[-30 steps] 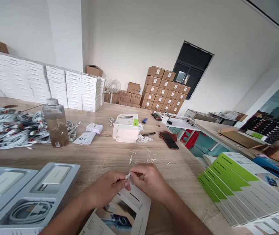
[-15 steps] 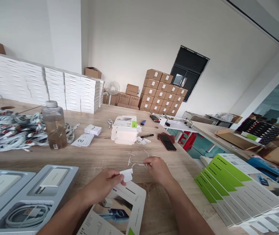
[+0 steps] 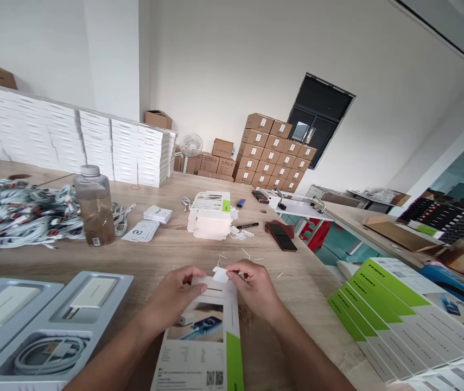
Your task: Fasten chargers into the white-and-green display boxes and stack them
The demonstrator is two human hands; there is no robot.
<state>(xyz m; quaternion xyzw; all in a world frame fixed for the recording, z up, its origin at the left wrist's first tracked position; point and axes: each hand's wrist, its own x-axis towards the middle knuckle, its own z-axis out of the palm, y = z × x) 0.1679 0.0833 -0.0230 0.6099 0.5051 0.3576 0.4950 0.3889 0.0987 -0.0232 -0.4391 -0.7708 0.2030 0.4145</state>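
A white and green printed carton (image 3: 197,347) with a charger picture lies in front of me, its slotted end pointing away. My left hand (image 3: 177,296) grips the left corner of that far end between thumb and fingers. At the right corner my right hand (image 3: 254,285) pinches a small white flap (image 3: 220,275) between thumb and forefinger. Thin white paper strips (image 3: 246,253) lie scattered on the table just beyond my hands. Left of my left arm, a grey tray (image 3: 120,296) holds a white power adapter (image 3: 94,292) and a coiled cable (image 3: 50,354).
Stacked green and white cartons (image 3: 398,320) stand to the right. A phone (image 3: 283,237), a black marker (image 3: 248,225) and an unfolded carton (image 3: 211,222) lie beyond my hands. At left are a water bottle (image 3: 93,209), a heap of cables (image 3: 24,217) and cards (image 3: 141,231).
My right hand has come left from the strips to the carton's flap. My left hand has shifted its hold from the white flap to the carton's corner. The carton has turned straighter.
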